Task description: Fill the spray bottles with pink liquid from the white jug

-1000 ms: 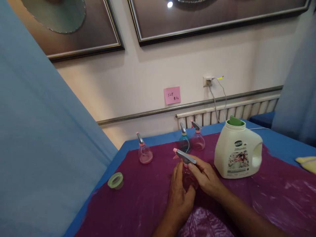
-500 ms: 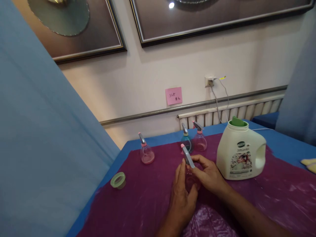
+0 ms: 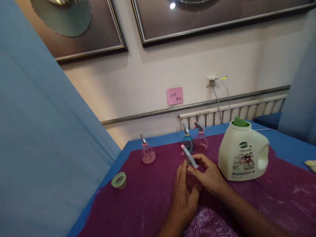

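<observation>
A small pink spray bottle (image 3: 194,182) with a grey trigger head stands between my hands over the purple sheet. My left hand (image 3: 184,194) wraps the bottle's body from the left. Around its neck, just under the spray head, the thumb and fingers of my right hand (image 3: 209,172) are closed. To the right of my right hand is a large cream detergent jug (image 3: 243,158), its mouth uncapped with a green piece inside. Beyond my hands stand a teal spray bottle (image 3: 188,143) and another pink spray bottle (image 3: 201,141).
A third pink spray bottle (image 3: 148,156) stands at the left with a little liquid in it. Nearer lies a pale green cap (image 3: 118,180). Purple plastic sheeting (image 3: 138,204) covers the blue table (image 3: 158,140). A blue curtain (image 3: 49,148) hangs along the left side.
The whole view has shifted slightly. My hands keep their hold on the spray bottle, and its trigger head has turned or tilted very little.
</observation>
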The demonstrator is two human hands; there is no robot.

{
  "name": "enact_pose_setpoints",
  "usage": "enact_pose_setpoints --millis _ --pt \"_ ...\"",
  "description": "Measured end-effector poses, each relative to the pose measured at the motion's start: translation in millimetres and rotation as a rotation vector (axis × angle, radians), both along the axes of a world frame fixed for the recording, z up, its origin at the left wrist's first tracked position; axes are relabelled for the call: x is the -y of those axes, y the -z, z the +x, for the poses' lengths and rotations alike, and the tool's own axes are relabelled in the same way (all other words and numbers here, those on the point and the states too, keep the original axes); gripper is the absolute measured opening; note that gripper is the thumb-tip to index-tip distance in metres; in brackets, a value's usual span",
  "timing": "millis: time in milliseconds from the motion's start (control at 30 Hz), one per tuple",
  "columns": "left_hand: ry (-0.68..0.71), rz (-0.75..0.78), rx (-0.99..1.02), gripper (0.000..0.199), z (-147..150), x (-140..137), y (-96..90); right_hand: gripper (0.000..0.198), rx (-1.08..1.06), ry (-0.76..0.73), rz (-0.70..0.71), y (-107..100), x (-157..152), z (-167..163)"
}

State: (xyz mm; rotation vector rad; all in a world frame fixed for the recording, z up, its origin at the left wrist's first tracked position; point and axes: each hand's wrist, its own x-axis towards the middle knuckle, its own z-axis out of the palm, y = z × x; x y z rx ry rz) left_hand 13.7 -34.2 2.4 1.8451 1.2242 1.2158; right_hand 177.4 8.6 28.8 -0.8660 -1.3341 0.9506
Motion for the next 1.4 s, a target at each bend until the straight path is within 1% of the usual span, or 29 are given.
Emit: enact_pose_setpoints --millis 67,133,300,467,600,700,767,900,1033,1200,1400 --pt "0.008 0.004 -0.004 0.082 0.2 0.2 -2.2 0.044 0.003 -0.052 0.016 -1.9 4.1 1.5" --pt "0.014 0.003 0.002 0.084 0.2 0.5 -3.7 0.048 0.032 -0.077 0.031 -3.0 7.2 2.8" --pt "-0.001 -0.018 -0.001 0.088 -0.7 1.7 -1.5 0.044 0.105 -0.032 0.039 -3.4 7.3 3.5" --pt "-0.020 -0.028 -0.022 0.089 -1.4 3.2 5.5 0.039 0.077 0.015 -0.025 -3.0 3.2 1.4" --pt "-0.013 -0.018 -0.017 0.085 -1.3 2.8 6.3 0.035 0.073 0.006 -0.042 -3.2 1.1 -0.1" --pt "-0.010 0.008 -0.022 0.081 -0.6 1.5 5.2 0.039 0.063 0.019 -0.053 -3.8 0.2 -1.0" --pt "-0.013 0.026 -0.018 0.080 -0.1 0.4 5.6 0.038 0.066 0.021 -0.038 -4.2 -0.2 -1.3" --pt "-0.026 0.026 -0.018 0.081 0.1 -2.0 8.9 0.027 0.059 -0.006 -0.034 -4.1 -0.8 -1.7" --pt "-0.017 0.050 -0.008 0.082 0.0 -4.1 10.5 0.027 0.028 -0.015 -0.044 -1.9 -0.8 -2.6" --pt "-0.011 0.053 -0.020 0.083 0.9 -4.0 6.8 0.028 0.010 -0.033 -0.048 0.4 -0.7 -3.4" --pt "0.006 0.064 -0.029 0.084 -0.6 -3.5 3.7 0.028 0.050 -0.025 0.001 -3.1 4.1 0.1"
